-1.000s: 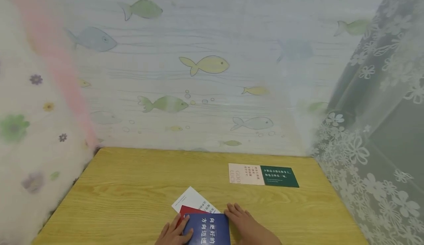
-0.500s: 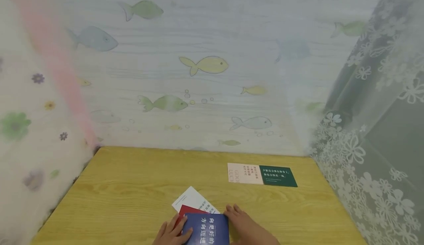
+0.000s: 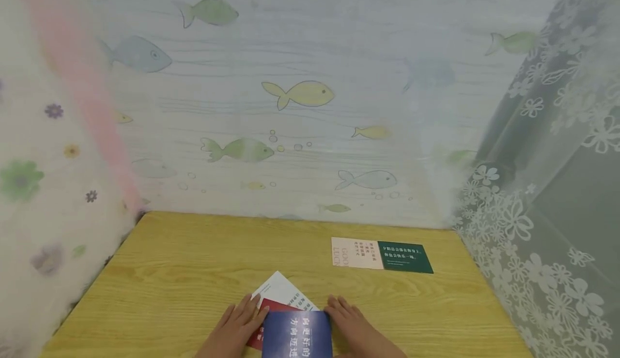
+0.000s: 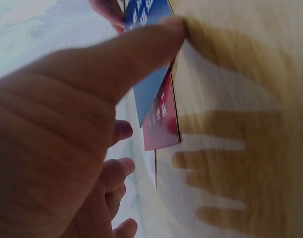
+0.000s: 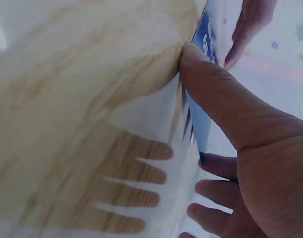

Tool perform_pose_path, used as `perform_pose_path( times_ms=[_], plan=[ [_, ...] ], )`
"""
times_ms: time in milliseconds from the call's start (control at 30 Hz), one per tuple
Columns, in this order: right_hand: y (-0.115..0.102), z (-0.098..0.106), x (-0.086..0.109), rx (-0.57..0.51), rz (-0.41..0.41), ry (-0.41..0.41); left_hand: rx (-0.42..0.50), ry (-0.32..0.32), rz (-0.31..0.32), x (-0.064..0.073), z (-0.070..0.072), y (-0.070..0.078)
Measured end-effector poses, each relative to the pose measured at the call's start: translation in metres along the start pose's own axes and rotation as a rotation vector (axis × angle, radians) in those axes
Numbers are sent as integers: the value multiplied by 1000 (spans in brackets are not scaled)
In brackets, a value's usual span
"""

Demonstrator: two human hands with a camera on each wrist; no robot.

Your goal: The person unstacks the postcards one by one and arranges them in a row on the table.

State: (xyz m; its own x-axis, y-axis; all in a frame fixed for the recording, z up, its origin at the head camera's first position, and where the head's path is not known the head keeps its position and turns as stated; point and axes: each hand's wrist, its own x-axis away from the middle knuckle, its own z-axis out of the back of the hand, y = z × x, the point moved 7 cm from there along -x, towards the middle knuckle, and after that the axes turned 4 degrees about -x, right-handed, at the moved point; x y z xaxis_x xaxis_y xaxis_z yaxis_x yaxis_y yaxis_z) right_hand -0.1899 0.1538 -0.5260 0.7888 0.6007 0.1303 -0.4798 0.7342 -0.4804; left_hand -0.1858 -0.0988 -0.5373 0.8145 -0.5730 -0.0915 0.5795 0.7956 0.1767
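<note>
The blue card (image 3: 297, 335) lies at the bottom centre of the frame, white characters running down its face and its lower part cut off by the edge of the view. It sits on top of a red card (image 3: 277, 305), which shows past its upper and left edges. A white card (image 3: 282, 289) juts out beyond both, one corner pointing up.

The left hand (image 3: 233, 324) is at the left of this stack, its fingers extended and reaching over the red and white cards in the head view. In the left wrist view its thumb touches the edge of the blue card. The right hand (image 3: 357, 327) is at the other side, fingers stretched forward, with the thumb against the blue card's right edge and a fingertip at its far corner. Neither of the hands has its fingers curled round a card.

Higher up and right of centre, a pink card (image 3: 356, 253) with the words "GOOD LUCK" lies side by side with a green card (image 3: 405, 257) lettered in white.

All rest on a wood-grained table (image 3: 194, 261). Behind it hangs a pale backdrop (image 3: 310, 156) printed with fish; white lace (image 3: 515, 220) covers the right side of the frame.
</note>
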Motion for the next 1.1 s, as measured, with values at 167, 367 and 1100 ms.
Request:
perform_pose_path(
  times_ms=[167,367,1100],
  plan=[
    [-3,1,2,21,37,38,72,-45,4,-4,6,0],
    [-4,2,2,31,37,54,76,-36,2,-9,12,4],
    [-2,-2,6,-23,-49,19,7,24,-55,-10,22,13]
  ],
)
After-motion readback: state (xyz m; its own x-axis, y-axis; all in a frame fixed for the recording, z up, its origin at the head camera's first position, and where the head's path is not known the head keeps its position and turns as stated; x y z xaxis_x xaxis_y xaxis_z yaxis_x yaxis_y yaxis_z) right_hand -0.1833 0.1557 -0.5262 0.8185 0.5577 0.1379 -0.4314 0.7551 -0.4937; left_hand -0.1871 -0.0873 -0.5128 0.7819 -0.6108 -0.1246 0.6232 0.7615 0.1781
